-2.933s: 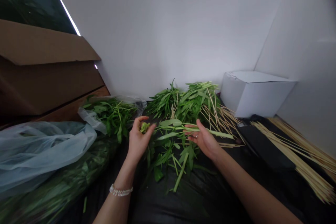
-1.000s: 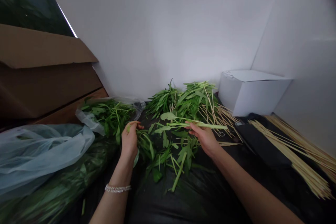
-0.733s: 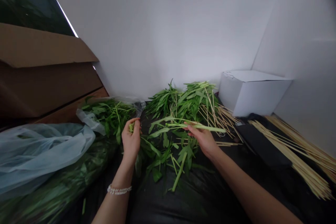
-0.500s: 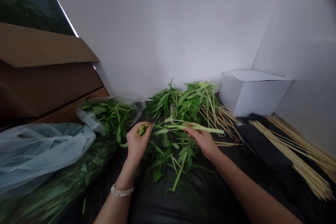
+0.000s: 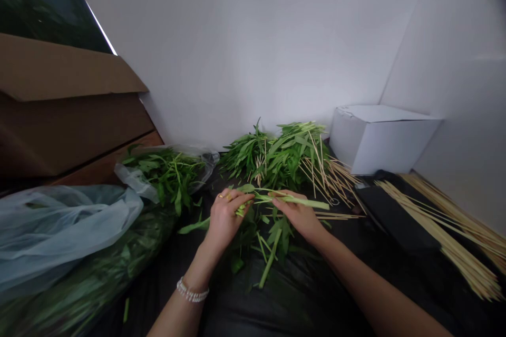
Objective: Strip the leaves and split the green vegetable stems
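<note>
My right hand (image 5: 298, 216) is closed on a pale green water spinach stem (image 5: 312, 203), whose thick cut end points right. My left hand (image 5: 228, 216), with a beaded bracelet (image 5: 192, 291) on its wrist, is closed round a small bundle of green stems (image 5: 242, 209) close to my right fingertips. Leaves stick out to its left, and its fingers meet the leafy end of the right hand's stem. Below both hands lie loose leaves and a short thick stem (image 5: 271, 260) on the black surface (image 5: 253, 310).
Behind my hands stand leafy bundles (image 5: 292, 152) with thin wooden sticks (image 5: 336, 179). At right are a white box (image 5: 379, 139), a black flat object (image 5: 399, 218) and more sticks (image 5: 450, 242). Plastic bags of greens (image 5: 71, 221) and a cardboard box (image 5: 67, 116) occupy the left.
My left hand has moved right and turned palm down, bringing its bundle up to the stem. My right hand has shifted slightly left with its stem.
</note>
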`<state>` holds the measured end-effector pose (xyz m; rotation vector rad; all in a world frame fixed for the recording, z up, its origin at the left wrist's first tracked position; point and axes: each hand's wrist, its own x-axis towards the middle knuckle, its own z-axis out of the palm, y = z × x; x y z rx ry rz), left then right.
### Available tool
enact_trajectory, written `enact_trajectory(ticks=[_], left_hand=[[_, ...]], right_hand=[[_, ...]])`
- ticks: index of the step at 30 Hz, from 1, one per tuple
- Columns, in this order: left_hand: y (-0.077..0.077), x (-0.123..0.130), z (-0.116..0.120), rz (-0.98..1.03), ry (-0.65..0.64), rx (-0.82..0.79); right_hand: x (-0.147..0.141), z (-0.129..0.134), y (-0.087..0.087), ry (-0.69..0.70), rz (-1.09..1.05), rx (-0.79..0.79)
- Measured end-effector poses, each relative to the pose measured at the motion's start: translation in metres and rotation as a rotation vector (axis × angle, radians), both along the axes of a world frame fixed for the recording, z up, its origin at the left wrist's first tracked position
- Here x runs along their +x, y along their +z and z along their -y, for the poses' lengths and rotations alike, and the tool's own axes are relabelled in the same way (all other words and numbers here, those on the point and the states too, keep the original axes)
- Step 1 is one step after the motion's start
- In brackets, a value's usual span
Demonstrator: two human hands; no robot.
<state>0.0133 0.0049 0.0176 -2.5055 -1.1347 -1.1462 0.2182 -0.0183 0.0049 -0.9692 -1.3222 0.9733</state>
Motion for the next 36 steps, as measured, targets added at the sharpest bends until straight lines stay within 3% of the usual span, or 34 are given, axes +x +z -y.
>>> enact_trajectory(ticks=[10, 16, 24, 31, 36], left_hand=[[-0.005, 0.003, -0.002, -0.043, 0.153, 0.028], [-0.008, 0.003, -0.002, -0.171, 0.095, -0.029], [-0.002, 0.002, 0.001, -0.204, 0.108, -0.029], [0.003, 0.006, 0.005, -0.108, 0.181, -0.09], [0.003, 0.0, -0.002, 0.233, 0.119, -0.327]], right_hand=[[-0.002, -0.001, -0.008, -0.012, 0.017, 0.0], [-0.001, -0.001, -0.009, 0.01, 0.041, 0.013], [-0.001, -0.002, -0.002, -0.009, -0.088, -0.051], [0.001, -0.002, -0.006, -0.017, -0.054, -0.054], [-0.002, -0.005, -0.012, -0.01, -0.19, -0.146]])
